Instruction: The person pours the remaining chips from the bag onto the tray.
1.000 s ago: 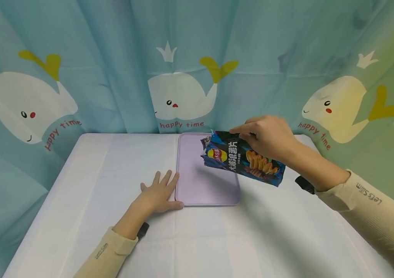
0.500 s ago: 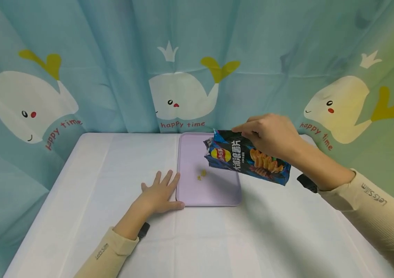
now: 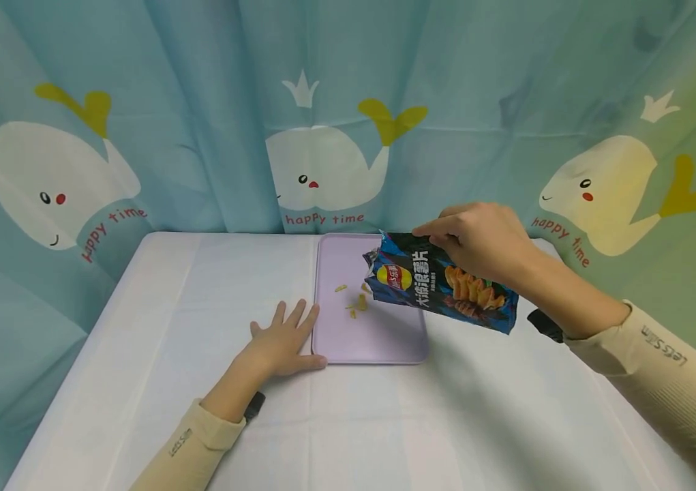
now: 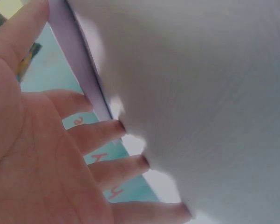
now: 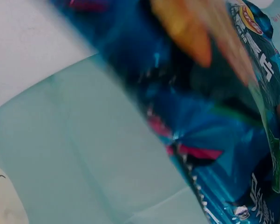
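In the head view, my right hand holds a dark blue potato chip bag by its upper edge, above a lilac tray. The bag lies sideways in the air, its torn end on the left and tilted slightly up from its right end. Several small yellow chip pieces lie on the tray under that end. My left hand rests with spread fingers on the table, thumb and forefinger at the tray's left rim. The right wrist view shows the bag's shiny side up close; the hand is mostly hidden there.
A white cloth covers the table. Behind it hangs a blue-green curtain printed with white whales, close to the table's far edge.
Chip pieces have dropped onto the tray, which showed none a second ago, and their number has grown. The bag and right hand have shifted slightly right; the left hand stays put.
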### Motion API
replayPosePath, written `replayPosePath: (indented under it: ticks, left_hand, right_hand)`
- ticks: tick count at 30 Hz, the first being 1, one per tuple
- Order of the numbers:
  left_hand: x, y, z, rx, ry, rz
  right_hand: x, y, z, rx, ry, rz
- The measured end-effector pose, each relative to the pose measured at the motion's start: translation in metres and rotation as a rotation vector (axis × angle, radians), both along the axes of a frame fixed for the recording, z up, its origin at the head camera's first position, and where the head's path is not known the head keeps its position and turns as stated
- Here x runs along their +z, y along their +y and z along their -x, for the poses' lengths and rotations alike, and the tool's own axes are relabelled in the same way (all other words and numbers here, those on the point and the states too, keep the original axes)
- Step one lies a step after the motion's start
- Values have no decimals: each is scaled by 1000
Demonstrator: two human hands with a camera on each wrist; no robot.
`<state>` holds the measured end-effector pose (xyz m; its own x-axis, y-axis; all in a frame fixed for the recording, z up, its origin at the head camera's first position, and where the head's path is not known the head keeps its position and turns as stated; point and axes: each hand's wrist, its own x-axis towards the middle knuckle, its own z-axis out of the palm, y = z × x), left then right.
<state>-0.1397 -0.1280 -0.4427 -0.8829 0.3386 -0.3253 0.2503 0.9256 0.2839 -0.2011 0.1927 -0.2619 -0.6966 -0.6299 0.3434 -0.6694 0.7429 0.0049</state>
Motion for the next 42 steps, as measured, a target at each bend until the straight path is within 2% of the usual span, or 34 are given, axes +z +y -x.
replayPosePath:
  ticks: [8,42]
  left_hand:
    - [3,0,0,0,-2,-8]
    - [0,1,1,-6,3,-2]
  right_hand:
    - [1,2,-1,0,-5,-13]
    - [1,5,-4,20,40,0]
